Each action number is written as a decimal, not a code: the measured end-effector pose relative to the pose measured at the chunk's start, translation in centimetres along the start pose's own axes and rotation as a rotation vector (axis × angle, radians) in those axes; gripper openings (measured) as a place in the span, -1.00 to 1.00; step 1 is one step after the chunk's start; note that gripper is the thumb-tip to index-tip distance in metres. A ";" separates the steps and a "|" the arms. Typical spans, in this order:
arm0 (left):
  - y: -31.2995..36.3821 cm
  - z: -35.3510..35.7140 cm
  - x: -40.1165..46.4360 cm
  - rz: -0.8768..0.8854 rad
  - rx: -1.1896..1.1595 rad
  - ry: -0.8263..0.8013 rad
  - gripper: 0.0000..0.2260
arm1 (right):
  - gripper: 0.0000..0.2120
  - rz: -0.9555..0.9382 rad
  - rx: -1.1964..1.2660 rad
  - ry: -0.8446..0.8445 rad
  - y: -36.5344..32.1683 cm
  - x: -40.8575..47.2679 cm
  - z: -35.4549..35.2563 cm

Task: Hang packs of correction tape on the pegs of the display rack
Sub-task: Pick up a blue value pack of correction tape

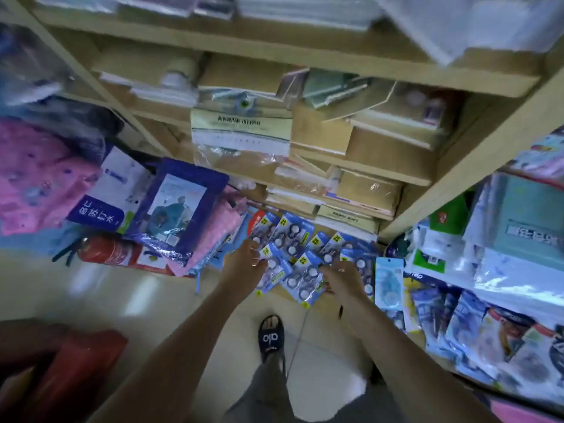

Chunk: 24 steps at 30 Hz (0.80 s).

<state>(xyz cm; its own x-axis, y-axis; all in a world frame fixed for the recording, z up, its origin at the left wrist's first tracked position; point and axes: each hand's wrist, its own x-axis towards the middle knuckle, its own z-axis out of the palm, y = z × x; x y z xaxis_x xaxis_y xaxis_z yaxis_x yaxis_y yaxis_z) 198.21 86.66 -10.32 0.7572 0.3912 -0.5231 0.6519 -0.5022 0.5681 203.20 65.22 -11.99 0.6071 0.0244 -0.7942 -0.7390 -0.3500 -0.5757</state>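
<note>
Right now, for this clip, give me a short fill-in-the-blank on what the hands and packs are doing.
1. Both hands reach into a pile of blue ____ on the floor.
2. The red cylinder left of the pile is a fire ____.
3. The left hand wears a ____ on one finger.
4. The foot below the hands wears a black ____.

Missing: packs; extinguisher; ring; sandal

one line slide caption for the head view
Both hands reach into blue-carded correction tape packs below wooden shelves.

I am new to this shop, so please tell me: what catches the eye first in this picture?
A heap of blue correction tape packs lies on the floor at the foot of the wooden shelves, with the left hand and right hand reaching into it. A red fire extinguisher lies to the left.
</note>
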 end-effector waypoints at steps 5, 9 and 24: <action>-7.0 2.3 5.7 -0.075 -0.024 -0.103 -0.51 | -0.18 0.172 0.175 0.103 11.1 12.2 7.8; -12.4 5.3 11.0 -0.069 0.017 -0.184 -0.35 | -0.17 0.213 0.200 0.250 10.2 13.0 10.9; -20.6 13.3 23.5 0.040 0.471 -0.256 -0.04 | -0.20 0.377 0.351 0.412 17.3 24.0 15.3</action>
<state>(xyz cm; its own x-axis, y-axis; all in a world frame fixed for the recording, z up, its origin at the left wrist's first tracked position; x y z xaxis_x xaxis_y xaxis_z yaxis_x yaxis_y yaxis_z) 202.03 95.88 -42.75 0.7089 0.1935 -0.6782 0.4891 -0.8277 0.2752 200.54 74.08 -44.01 0.2987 -0.4248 -0.8546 -0.9318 0.0637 -0.3573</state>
